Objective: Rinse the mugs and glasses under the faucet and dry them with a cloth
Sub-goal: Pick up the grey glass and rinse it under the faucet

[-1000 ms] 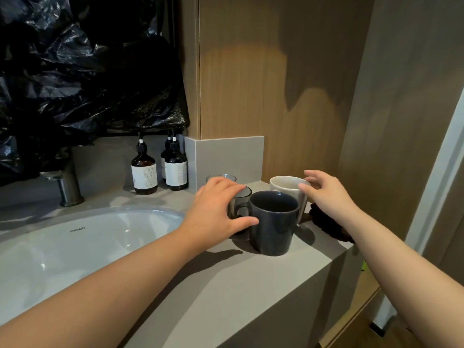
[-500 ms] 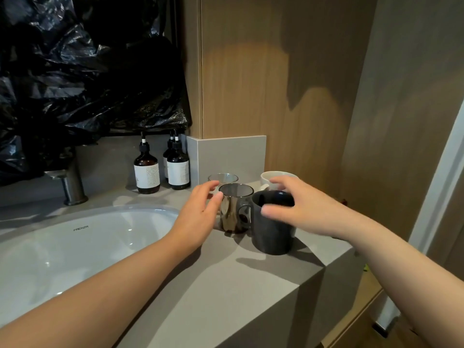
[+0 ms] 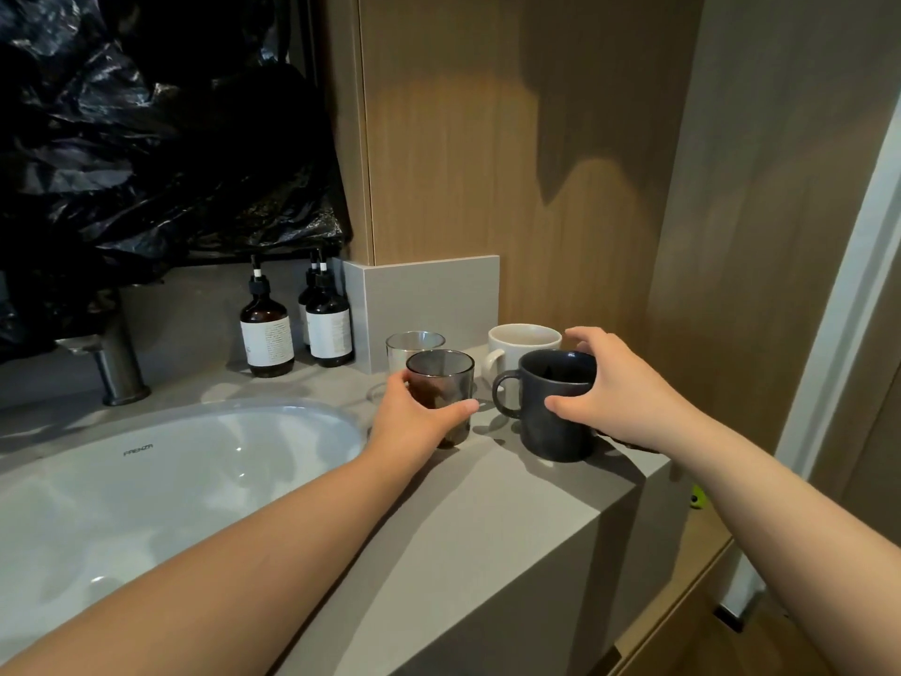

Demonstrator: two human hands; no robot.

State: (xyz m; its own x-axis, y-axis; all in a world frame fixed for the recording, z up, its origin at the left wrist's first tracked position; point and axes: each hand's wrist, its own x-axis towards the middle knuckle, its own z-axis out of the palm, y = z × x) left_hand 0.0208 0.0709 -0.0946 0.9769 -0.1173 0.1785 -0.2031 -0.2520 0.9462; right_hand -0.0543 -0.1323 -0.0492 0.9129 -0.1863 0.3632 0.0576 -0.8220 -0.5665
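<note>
Four vessels stand on the grey counter (image 3: 487, 505) right of the sink. My left hand (image 3: 414, 422) grips the smoked grey glass (image 3: 441, 383) from its near side, thumb on the right. My right hand (image 3: 614, 387) grips the dark blue mug (image 3: 551, 422) around its right side, handle pointing left. Behind them stand a clear glass (image 3: 414, 344) and a white mug (image 3: 521, 346). The metal faucet (image 3: 109, 363) rises at the back left of the white sink basin (image 3: 146, 490). A dark cloth (image 3: 629, 441) peeks out under my right wrist.
Two or three brown pump bottles (image 3: 268, 329) stand at the back by a grey tile upstand (image 3: 429, 304). Black plastic sheeting (image 3: 146, 139) covers the wall above. Wooden panels close in the right side. The counter's edge drops off at the right front.
My left hand moved from beside the smoked glass to grip it. My right hand shifted from over the blue mug's rim to grip its right side; the mug's handle now shows at left.
</note>
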